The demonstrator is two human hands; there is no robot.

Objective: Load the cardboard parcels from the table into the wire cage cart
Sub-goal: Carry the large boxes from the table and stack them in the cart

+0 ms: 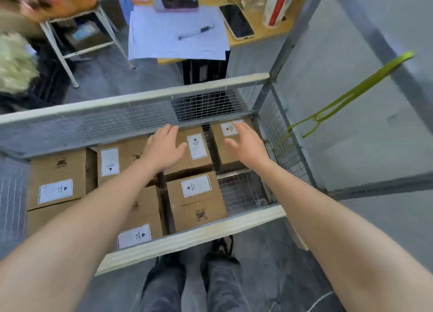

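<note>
Brown cardboard parcels (58, 178) are seen from the head view, packed across the mesh floor of the wire cage cart (131, 100), several bearing a white HEAVY label. The left hand (164, 148) is laid on top of the far-middle parcel (196, 161), its fingers (167, 130) straight and spread, with nothing gripped. The right hand (246, 142) is held over the far-right parcel (225, 154), fingers likewise open and relaxed; whether it touches the cardboard cannot be told. A bare patch of mesh (241, 189) is left at the near right, beside the near-middle parcel (199, 201). Beyond the cart, a wooden surface (264, 33) carries paper sheets (173, 35), a pen (195, 32) and a phone (236, 20); no parcels are visible on the part shown. The step in hand is judged to be the seating of the two far parcels. It would be done well if both were pressed flat and slid tight against the far wall and each other, so that the near-right space is kept square for another box.
</note>
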